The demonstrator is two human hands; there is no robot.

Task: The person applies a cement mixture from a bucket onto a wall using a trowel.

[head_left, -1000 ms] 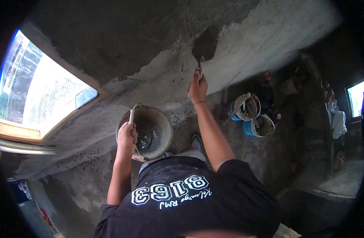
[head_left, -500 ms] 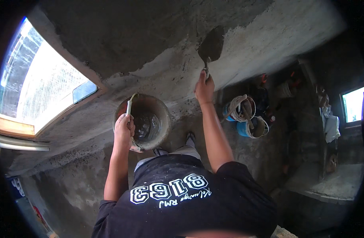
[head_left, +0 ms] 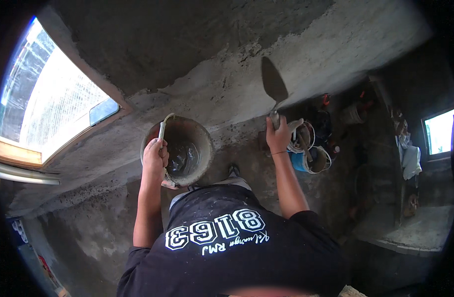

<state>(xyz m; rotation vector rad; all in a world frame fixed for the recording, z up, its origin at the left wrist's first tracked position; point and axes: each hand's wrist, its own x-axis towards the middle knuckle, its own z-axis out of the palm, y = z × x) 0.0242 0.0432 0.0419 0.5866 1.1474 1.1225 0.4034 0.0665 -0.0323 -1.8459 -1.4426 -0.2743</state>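
My left hand (head_left: pixel 155 154) grips the pale sleeved handle of a cement-stained bucket (head_left: pixel 197 148), which has grey wet mortar in its bottom. My right hand (head_left: pixel 279 132) is closed on the handle of a pointed trowel (head_left: pixel 274 79), whose dark blade points upward in front of the wall (head_left: pixel 336 49), below a dark, wet-looking patch (head_left: pixel 162 34) of render with a ragged lower edge. Whether the blade touches the wall I cannot tell.
Two buckets with tools (head_left: pixel 313 159) stand on the floor at right, with further items behind. A framed window (head_left: pixel 53 99) is at left, a smaller window (head_left: pixel 440 131) at far right. Pale cloths (head_left: pixel 410 158) hang near the right, above a concrete ledge (head_left: pixel 410 227). My feet are below.
My right hand and trowel have moved down and to the right, off the dark patch, with the blade tilting differently. My left hand and bucket have shifted slightly left and up in the picture.
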